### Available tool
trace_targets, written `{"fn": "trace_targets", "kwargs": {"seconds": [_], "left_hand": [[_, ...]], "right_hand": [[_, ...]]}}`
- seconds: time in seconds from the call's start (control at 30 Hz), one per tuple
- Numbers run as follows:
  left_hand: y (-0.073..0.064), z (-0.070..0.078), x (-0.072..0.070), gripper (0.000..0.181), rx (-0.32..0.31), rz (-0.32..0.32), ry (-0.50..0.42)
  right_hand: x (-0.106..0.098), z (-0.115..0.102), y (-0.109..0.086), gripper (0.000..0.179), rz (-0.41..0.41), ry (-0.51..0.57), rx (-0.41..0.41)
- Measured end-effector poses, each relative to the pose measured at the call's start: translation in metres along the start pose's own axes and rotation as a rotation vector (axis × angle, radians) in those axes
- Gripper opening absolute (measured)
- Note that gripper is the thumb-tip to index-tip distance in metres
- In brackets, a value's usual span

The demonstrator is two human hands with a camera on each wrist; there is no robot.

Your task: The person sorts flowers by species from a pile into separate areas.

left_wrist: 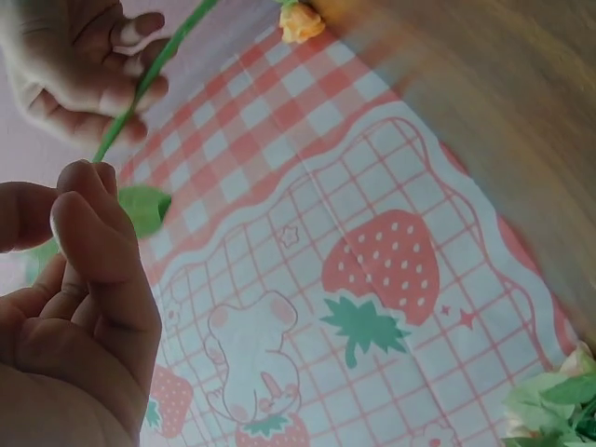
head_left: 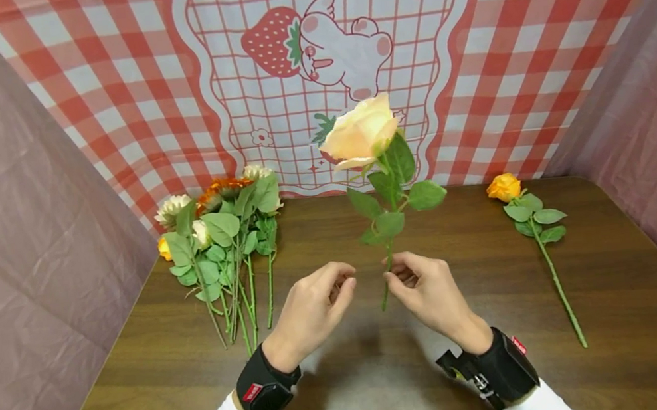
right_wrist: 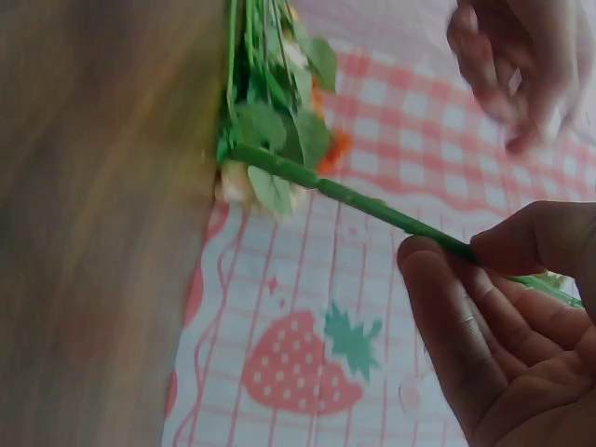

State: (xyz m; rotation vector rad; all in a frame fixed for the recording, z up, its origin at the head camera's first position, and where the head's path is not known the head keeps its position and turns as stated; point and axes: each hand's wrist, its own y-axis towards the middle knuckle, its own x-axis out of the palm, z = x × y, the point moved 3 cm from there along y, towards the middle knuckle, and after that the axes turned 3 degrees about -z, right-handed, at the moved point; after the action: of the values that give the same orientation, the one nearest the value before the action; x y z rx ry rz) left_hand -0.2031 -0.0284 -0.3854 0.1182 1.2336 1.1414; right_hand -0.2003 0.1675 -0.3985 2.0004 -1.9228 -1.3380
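Between thumb and fingers, my right hand (head_left: 430, 291) pinches the lower stem of a pale peach rose (head_left: 359, 131). The rose stands nearly upright above the table, bloom at the top and green leaves (head_left: 390, 224) midway down. In the right wrist view the green stem (right_wrist: 363, 200) runs slantwise through the fingertips, its cut end sticking out beyond them. My left hand (head_left: 315, 306) hovers just left of the stem with loosely curled fingers and holds nothing. In the left wrist view its fingers (left_wrist: 98, 223) overlap part of the stem.
A bunch of artificial flowers (head_left: 223, 236), with white, orange and yellow blooms, lies at the left of the wooden table (head_left: 491, 375). On the right lies a single orange-yellow rose (head_left: 504, 188). A red-checked cloth (head_left: 536, 63) hangs behind, with pinkish curtains (head_left: 17, 217) at both sides.
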Motion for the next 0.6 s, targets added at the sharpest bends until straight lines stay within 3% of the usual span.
{"fn": "trace_targets", "kwargs": {"seconds": [0.27,0.6], "left_hand": [[0.001,-0.005,-0.009,0.009,-0.035,0.015,0.025],[0.001,-0.007,-0.009,0.01,-0.048,-0.003,0.035]], "right_hand": [[-0.041,0.031,0.005,0.023,-0.011,-0.152,0.288],[-0.097,0.088,-0.009,0.03,-0.059,-0.303,0.544]]}}
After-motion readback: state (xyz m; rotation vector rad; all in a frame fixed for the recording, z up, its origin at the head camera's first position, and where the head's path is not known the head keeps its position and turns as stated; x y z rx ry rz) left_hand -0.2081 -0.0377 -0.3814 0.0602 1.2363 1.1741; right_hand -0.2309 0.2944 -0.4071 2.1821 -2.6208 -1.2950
